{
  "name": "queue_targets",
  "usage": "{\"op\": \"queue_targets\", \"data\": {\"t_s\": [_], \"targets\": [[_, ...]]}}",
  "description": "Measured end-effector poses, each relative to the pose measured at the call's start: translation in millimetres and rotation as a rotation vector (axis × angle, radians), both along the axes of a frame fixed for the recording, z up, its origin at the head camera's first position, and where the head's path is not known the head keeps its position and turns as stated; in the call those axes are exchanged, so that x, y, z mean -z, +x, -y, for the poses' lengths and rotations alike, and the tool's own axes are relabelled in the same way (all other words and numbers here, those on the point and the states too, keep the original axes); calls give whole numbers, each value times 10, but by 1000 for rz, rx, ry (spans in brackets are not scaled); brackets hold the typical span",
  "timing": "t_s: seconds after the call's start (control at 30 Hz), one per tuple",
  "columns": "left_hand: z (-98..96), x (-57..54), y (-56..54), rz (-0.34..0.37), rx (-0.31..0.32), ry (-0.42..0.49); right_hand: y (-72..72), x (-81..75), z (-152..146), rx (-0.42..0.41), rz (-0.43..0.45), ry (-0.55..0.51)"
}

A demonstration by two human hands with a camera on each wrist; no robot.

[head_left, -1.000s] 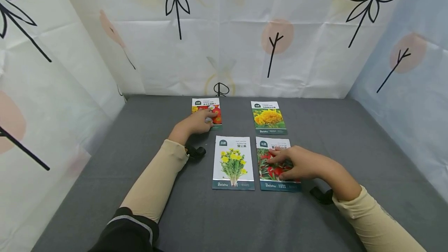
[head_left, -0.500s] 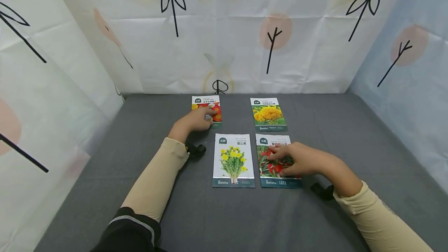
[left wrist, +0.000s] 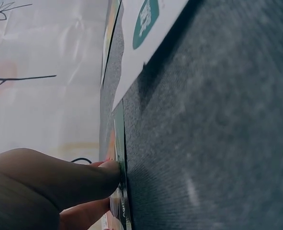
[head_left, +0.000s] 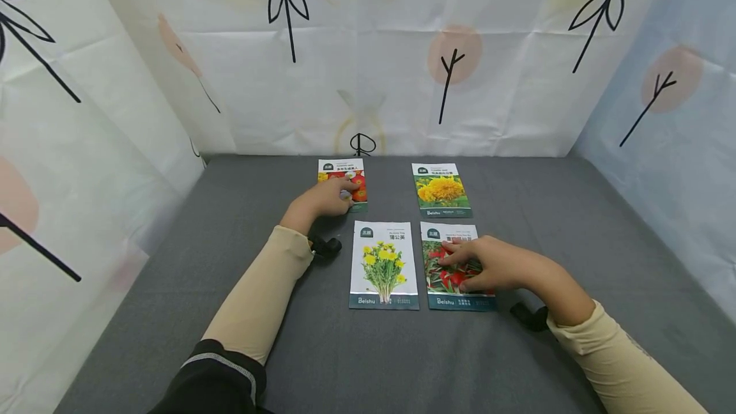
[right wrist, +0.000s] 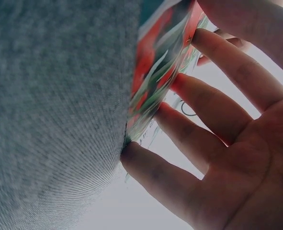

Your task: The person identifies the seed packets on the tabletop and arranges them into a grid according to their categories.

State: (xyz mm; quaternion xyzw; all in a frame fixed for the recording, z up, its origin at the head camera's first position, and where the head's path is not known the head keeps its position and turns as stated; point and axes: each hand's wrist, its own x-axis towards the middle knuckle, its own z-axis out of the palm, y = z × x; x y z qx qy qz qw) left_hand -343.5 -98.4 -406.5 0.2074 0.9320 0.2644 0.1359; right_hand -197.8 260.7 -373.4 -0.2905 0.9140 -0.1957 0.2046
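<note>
Four flower-picture seed packets would be too exact, so I count several flat on the grey table. At the back left, my left hand (head_left: 323, 200) touches a red-flower seed packet (head_left: 361, 195) with its thumb and fingers, covering its lower left part. In the left wrist view the thumb (left wrist: 100, 179) presses on that packet near its edge. My right hand (head_left: 506, 265) rests spread fingertips on another red-flower packet (head_left: 460, 302) at the front right. The right wrist view shows those fingers (right wrist: 218, 108) extended against the packet's printed face.
A white packet with yellow flowers (head_left: 383, 267) lies left of the right hand's packet. Behind them is a yellow-flower packet (head_left: 441, 191). Patterned white cloth (head_left: 368, 94) walls off the back and both sides of the grey table (head_left: 368, 363).
The back-left packet has slid slightly to the right with my left hand. My right hand stays on its packet. The head view has tilted slightly.
</note>
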Motion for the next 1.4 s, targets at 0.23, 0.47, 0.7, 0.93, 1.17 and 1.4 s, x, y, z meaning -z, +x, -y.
{"op": "queue_targets", "data": {"t_s": [0.23,0.47,0.7,0.93,1.17,1.4], "targets": [[-39,2,-2,0,5,-24,-5,2,2,4,4,-2],[-72,22,-21,5,3,-51,-5,6,2,-7,-4,8],[-112,11,-34,7,5,-56,-6,7,4,-2,-4,9],[-135,-5,-27,-2,13,-61,-2,2,12,2,-3,17],[-171,-22,-26,14,12,-55,5,0,10,-5,-8,16],[-226,-17,-39,24,-12,-69,6,12,6,-6,-15,9]]}}
